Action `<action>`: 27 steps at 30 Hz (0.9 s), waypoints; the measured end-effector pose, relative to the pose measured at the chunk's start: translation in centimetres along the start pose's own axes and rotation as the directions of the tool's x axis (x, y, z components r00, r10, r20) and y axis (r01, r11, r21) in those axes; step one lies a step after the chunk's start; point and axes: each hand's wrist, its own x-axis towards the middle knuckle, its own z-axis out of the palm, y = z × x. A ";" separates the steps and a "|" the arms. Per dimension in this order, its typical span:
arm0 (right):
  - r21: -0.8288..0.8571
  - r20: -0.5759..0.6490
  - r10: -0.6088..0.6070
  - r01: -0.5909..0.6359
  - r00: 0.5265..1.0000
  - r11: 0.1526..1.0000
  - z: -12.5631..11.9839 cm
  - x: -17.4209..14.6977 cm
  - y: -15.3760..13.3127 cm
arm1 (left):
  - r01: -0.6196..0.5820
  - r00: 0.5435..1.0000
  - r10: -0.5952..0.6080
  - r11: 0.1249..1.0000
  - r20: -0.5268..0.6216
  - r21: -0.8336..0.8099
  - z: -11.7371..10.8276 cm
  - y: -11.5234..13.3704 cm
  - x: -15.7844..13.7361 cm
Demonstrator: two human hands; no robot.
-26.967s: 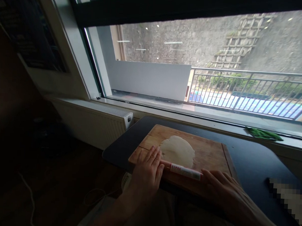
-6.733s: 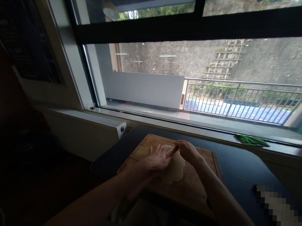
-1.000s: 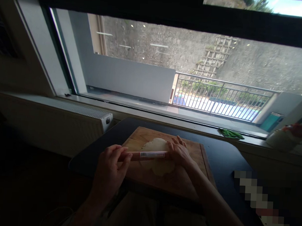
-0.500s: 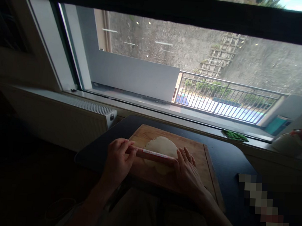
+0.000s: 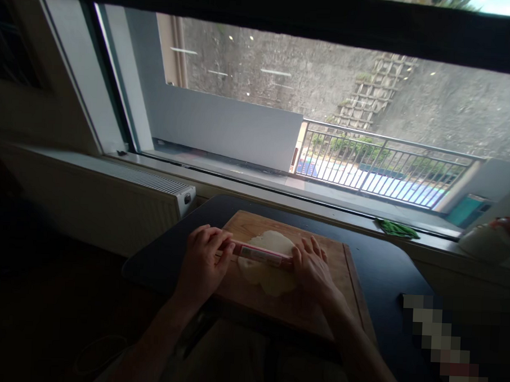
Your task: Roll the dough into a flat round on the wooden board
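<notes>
A wooden rolling pin (image 5: pixel 260 255) with a pale printed label lies across a flat, irregular sheet of dough (image 5: pixel 270 279). My left hand (image 5: pixel 205 256) is closed round the pin's left end, thumb on the near side. At the other end my right hand (image 5: pixel 313 267) rests over the pin with its fingers bent forward. Dough shows both beyond the pin and on its near side. Beneath it is a wooden cutting board (image 5: pixel 336 256) with a groove near its right edge.
The board sits on a dark table (image 5: pixel 397 270) by a window. A green cloth (image 5: pixel 397 229) lies on the sill, near a whitish container (image 5: pixel 487 241) at the right. To the left stands a white radiator (image 5: pixel 111 190). A pixelated strip covers the lower right.
Both hands and the rolling pin have moved a little away from me, toward the window. The pin has turned, its label facing differently, and more dough shows on the near side.
</notes>
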 end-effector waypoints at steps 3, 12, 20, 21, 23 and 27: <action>-0.074 -0.085 -0.011 0.004 0.996 0.997 0.7 -4.8 -1.1 | -0.002 1.000 0.002 1.000 0.024 -0.021 0.2 0.4 -0.4; -0.027 -0.025 0.072 -0.072 0.997 0.997 0.0 1.2 -0.5 | -0.016 0.997 0.010 0.997 0.080 0.077 0.4 1.3 0.1; -0.057 -0.118 0.002 -0.008 0.993 0.998 0.9 -2.8 -1.3 | -0.031 0.993 0.027 0.999 0.119 0.033 0.6 1.9 0.1; -0.083 -0.148 -0.028 0.016 0.989 0.996 1.1 -4.5 -1.7 | -0.034 0.991 0.031 0.999 0.130 0.020 0.6 2.0 0.0; -0.131 -0.188 -0.082 0.057 0.979 0.990 1.5 -7.3 -2.3 | -0.040 0.988 0.038 0.999 0.147 0.010 0.5 2.2 -0.3; -0.118 -0.141 -0.088 0.071 0.986 0.990 1.1 -7.2 -2.5 | -0.022 0.984 0.017 0.999 0.177 0.028 0.4 2.7 -0.5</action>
